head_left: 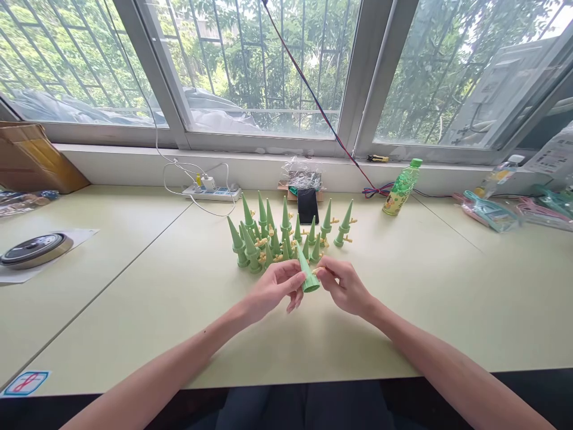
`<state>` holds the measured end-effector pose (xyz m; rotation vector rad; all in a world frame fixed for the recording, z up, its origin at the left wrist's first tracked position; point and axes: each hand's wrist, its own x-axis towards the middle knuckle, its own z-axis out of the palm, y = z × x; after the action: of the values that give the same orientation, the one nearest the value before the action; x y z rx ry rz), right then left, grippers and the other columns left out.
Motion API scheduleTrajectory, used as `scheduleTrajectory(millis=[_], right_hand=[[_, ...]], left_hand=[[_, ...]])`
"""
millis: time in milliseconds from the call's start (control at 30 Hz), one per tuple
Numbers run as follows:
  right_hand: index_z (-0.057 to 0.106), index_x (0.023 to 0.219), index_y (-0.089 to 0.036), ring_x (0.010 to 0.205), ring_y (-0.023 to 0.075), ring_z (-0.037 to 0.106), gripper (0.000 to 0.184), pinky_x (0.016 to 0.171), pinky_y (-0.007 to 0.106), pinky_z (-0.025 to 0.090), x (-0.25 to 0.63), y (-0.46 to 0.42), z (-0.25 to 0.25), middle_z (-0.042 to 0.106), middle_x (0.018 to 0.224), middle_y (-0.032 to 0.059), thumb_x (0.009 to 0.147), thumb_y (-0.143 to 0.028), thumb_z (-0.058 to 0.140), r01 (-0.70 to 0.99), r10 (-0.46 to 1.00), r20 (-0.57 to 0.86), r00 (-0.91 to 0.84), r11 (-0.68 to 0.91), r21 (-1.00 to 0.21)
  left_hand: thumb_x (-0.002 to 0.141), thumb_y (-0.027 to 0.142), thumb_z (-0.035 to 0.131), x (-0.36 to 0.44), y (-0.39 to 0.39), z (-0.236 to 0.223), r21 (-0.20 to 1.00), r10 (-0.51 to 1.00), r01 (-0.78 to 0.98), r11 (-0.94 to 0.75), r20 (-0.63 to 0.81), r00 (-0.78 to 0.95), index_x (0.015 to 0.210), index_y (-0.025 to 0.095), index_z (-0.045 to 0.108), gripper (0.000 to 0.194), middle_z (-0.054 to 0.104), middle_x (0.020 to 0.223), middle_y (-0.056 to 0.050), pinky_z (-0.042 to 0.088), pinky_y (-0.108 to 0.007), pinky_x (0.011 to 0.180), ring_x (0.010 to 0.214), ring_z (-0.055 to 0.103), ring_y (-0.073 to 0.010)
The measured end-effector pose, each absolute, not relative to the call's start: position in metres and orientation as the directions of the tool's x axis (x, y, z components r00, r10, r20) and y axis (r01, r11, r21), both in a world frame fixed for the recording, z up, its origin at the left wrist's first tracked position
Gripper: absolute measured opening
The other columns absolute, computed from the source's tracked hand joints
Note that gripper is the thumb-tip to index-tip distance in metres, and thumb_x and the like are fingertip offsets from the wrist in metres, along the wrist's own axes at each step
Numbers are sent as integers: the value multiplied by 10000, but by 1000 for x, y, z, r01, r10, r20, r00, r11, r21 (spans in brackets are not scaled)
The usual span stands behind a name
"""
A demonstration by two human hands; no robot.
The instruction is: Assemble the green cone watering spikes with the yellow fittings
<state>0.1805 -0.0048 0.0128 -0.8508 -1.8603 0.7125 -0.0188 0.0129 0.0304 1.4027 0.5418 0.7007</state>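
Note:
A green plastic watering spike (306,272) is gripped between the thumb and fingers of my left hand (283,283), its point tilted up and away and its wide end towards me. My right hand (344,285) pinches a small yellow valve (317,271) at the side of that spike, near its wide end. Fingers hide most of the valve. Just beyond my hands, several similar green spikes (252,251) stand points up in a cluster, many with yellow valves sticking out sideways. One spike (344,224) stands at the cluster's right end.
Behind the cluster lies a black phone (308,206) by clear plastic wrapping (302,174). A green-capped bottle (403,188) stands to the right. A power strip (212,192) with white cables sits left of the phone. A tape roll (36,249) lies far left.

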Motion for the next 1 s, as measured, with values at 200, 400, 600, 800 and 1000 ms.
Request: scheduleTrajectory(millis=[200, 400, 600, 800, 1000], right_hand=[[333, 681, -214, 524, 105, 258, 370, 487, 257, 240, 180, -5, 14, 312, 599, -48, 1009, -374, 393, 296, 811, 495, -311, 578, -761], [315, 667, -214, 519, 104, 254, 409, 477, 258, 233, 180, -5, 16, 305, 588, -46, 1008, -428, 386, 311, 823, 477, -308, 561, -767], [288, 663, -214, 521, 100, 240, 414, 479, 258, 221, 180, -4, 17, 285, 591, -51, 1006, -421, 393, 313, 820, 483, -306, 566, -763], [287, 661, -215, 526, 105, 240, 424, 486, 262, 227, 178, -5, 16, 287, 591, -47, 1007, -446, 374, 330, 826, 471, -309, 557, -762], [301, 653, -214, 514, 104, 236, 422, 475, 265, 216, 177, -5, 14, 284, 581, -48, 1005, -433, 380, 323, 833, 455, -314, 544, -774]], left_hand=[[900, 420, 626, -19, 12, 30, 991, 758, -15, -131, 110, 643, 950, 138, 604, 287, 591, 676, -14, 437, -229, 446, 493, 566, -113], [873, 412, 660, -18, 8, 29, 978, 805, 65, -201, 127, 579, 953, 149, 627, 278, 601, 680, -20, 473, -220, 420, 551, 586, -132], [866, 380, 669, -14, 3, 33, 944, 836, 120, -306, 206, 509, 871, 142, 640, 239, 602, 745, -38, 491, -220, 407, 593, 631, -150], [882, 383, 649, -13, 2, 34, 931, 839, 107, -349, 260, 479, 898, 141, 676, 244, 578, 775, -45, 507, -226, 412, 598, 625, -144], [915, 334, 602, -15, 3, 27, 768, 761, 219, -602, 469, 449, 871, 201, 728, 188, 625, 894, -73, 523, -239, 536, 651, 588, -131]])
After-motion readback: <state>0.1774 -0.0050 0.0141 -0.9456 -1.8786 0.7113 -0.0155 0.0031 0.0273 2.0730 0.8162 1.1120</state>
